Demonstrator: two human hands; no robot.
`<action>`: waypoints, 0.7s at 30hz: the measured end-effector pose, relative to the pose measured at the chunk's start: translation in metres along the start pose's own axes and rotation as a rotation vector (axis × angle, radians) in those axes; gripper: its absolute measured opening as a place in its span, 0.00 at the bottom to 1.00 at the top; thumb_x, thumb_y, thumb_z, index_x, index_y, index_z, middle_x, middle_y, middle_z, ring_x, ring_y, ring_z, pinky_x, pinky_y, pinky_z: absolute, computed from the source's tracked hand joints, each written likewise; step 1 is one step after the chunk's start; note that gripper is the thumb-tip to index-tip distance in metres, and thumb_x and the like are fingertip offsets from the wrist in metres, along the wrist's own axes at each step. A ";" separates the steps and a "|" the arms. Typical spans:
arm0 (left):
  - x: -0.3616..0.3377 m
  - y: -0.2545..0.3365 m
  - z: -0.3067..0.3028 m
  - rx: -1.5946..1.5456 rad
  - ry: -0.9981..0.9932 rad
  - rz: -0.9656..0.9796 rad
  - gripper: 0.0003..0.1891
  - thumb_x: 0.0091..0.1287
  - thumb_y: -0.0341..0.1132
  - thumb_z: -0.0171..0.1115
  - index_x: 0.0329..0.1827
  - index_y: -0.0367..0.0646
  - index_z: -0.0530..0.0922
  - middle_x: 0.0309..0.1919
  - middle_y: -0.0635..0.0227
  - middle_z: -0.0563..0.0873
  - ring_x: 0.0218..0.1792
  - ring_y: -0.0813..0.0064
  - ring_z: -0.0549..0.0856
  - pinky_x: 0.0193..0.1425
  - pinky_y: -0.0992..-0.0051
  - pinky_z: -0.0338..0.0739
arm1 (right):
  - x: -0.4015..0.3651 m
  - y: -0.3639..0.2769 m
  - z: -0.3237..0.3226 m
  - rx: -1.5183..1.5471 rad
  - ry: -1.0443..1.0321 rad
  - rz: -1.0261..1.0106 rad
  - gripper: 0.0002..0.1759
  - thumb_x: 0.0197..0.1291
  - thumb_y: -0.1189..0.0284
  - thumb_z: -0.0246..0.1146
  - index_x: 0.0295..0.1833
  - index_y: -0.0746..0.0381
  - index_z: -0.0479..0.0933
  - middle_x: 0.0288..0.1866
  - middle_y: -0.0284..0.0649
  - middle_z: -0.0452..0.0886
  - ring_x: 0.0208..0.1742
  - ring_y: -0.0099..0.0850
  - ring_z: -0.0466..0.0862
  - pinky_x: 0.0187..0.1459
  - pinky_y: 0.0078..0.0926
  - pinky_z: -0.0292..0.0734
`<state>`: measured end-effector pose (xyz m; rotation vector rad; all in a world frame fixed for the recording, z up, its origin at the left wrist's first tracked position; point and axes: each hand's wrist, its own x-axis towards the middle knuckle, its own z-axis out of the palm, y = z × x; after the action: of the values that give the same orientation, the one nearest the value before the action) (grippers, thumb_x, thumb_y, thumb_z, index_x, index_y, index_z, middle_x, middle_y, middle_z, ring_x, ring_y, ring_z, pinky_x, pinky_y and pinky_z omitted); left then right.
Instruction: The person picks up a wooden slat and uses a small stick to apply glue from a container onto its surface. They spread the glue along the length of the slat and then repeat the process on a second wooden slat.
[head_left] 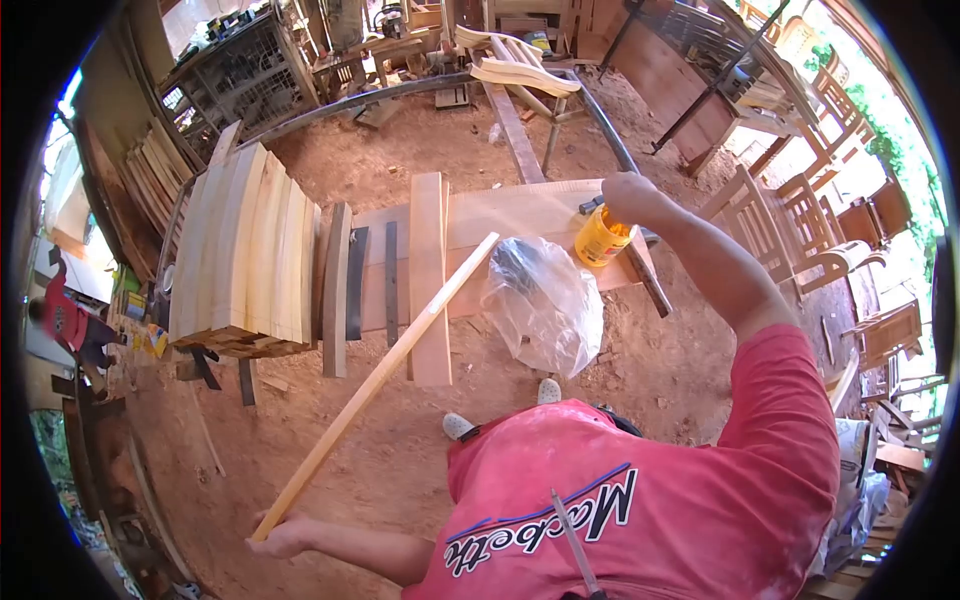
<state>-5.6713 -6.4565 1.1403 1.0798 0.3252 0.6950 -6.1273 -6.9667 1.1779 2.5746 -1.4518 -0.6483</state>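
Note:
My left hand (282,537) grips the near end of a long thin wooden strip (385,375), which slants up to the right over the workbench. My right hand (625,195) reaches out to the far right of the bench and holds the top of a yellow bottle (600,238) standing on the wide board (520,215). A crumpled clear plastic bag (545,300) lies just left of the bottle. A pale upright plank (430,275) and two darker slats (345,285) lie across the bench under the strip.
A stack of curved pale boards (245,255) sits at the left. Wooden chairs (800,220) stand at the right. Sawdust covers the ground (390,160). Benches and machines crowd the back. A person in red (65,320) stands at the far left.

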 end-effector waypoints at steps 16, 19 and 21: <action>0.007 -0.009 -0.011 -0.266 0.034 -0.346 0.12 0.67 0.42 0.48 0.29 0.44 0.65 0.24 0.68 0.69 0.24 0.70 0.71 0.33 0.69 0.70 | -0.007 0.006 -0.009 0.107 0.113 0.027 0.10 0.50 0.73 0.65 0.37 0.67 0.84 0.38 0.51 0.86 0.42 0.45 0.87 0.43 0.37 0.83; 0.004 -0.007 -0.016 -0.239 0.032 -0.368 0.12 0.66 0.41 0.47 0.29 0.44 0.65 0.23 0.68 0.69 0.23 0.70 0.71 0.32 0.69 0.70 | 0.003 0.008 0.011 0.066 0.148 -0.042 0.10 0.50 0.71 0.65 0.35 0.67 0.84 0.36 0.51 0.85 0.40 0.46 0.86 0.43 0.39 0.82; 0.003 -0.008 -0.022 -0.238 0.022 -0.370 0.12 0.66 0.41 0.46 0.28 0.44 0.65 0.23 0.68 0.68 0.23 0.70 0.70 0.32 0.69 0.70 | 0.009 0.011 0.010 0.078 0.117 -0.033 0.11 0.50 0.70 0.65 0.33 0.67 0.84 0.34 0.52 0.85 0.40 0.46 0.86 0.43 0.39 0.82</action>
<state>-5.6786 -6.4419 1.1238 0.7586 0.4358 0.4025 -6.1360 -6.9796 1.1699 2.6511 -1.4278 -0.4452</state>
